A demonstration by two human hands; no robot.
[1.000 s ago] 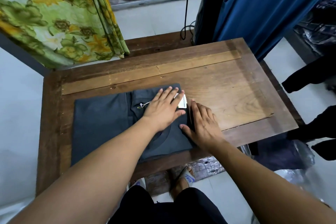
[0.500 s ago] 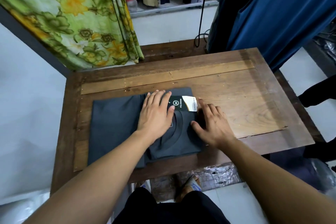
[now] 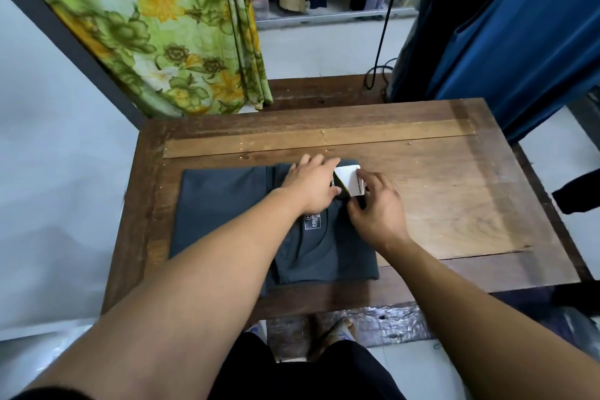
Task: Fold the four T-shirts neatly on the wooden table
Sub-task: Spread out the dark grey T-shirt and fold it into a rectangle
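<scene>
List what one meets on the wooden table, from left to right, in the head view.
Dark grey T-shirt → left hand → white hang tag → right hand → bare wooden table.

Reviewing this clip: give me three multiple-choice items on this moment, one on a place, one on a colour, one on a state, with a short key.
1. Where does the T-shirt lie on the table?
A. left half
B. far right corner
C. hanging off the far edge

2. What colour is the T-shirt?
A. white
B. dark grey
C. red

3. What is the right hand doing?
A. resting flat on bare wood
B. pinching the hang tag
C. raised off the table

Key: 1 A, bare wood shows to its right. 2 B, the cloth is dark grey throughout. 3 B, its fingers close on the tag's edge while the left hand presses the shirt.
</scene>
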